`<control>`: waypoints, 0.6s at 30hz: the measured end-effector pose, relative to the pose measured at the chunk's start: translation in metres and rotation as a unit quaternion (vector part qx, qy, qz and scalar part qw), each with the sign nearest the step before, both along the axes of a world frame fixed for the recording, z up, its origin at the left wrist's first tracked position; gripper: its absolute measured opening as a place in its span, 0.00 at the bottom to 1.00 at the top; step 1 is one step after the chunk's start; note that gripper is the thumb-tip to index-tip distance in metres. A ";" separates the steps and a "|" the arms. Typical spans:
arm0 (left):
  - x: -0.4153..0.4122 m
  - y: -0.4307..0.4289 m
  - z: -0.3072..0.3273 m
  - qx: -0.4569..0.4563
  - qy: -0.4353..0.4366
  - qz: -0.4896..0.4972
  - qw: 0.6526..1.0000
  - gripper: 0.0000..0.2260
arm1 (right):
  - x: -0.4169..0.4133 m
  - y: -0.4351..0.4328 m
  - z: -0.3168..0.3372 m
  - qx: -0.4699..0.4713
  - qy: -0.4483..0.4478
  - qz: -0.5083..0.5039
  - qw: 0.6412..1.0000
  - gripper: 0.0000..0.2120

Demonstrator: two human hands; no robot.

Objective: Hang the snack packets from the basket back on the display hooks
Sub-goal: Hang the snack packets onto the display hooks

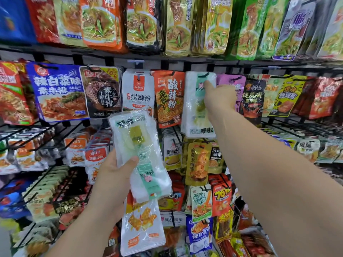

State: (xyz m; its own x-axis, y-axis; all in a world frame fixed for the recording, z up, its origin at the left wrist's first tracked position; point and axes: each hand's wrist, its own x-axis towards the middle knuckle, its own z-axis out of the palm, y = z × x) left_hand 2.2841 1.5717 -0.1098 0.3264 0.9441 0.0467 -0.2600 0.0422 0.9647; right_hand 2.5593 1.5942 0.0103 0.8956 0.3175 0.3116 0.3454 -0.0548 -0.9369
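Note:
My left hand (pixel 113 175) grips a stack of white-and-mint snack packets (pixel 141 153), held upside down and tilted, with an orange-printed clear packet (pixel 141 227) hanging below them. Higher up, my right hand (pixel 220 97) reaches to the matching white-and-mint packets (pixel 194 115) hanging on a black display hook (pixel 203 75). Its thumb presses the front packet near the hook hole, and the fingers curl behind the packet's right edge. No basket is in view.
Rows of hooks carry many snack packets: an orange noodle packet (pixel 169 97) left of the hook, purple packets (pixel 230 82) right of it, a white packet (pixel 138 91) further left. Wire racks (pixel 46 179) with small packets jut out at lower left.

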 end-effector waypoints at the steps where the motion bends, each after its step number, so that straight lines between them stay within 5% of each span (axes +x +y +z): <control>1: -0.001 0.000 0.000 0.001 0.001 0.000 1.000 0.15 | 0.000 0.002 0.001 -0.013 -0.009 -0.007 1.000 0.22; 11: -0.005 -0.014 0.002 0.010 0.008 0.000 1.000 0.15 | -0.010 -0.015 -0.014 -0.045 -0.044 -0.011 0.998 0.19; 18: -0.003 -0.037 -0.008 0.011 0.019 -0.034 0.999 0.13 | -0.067 -0.091 -0.061 0.053 -0.109 0.062 0.991 0.17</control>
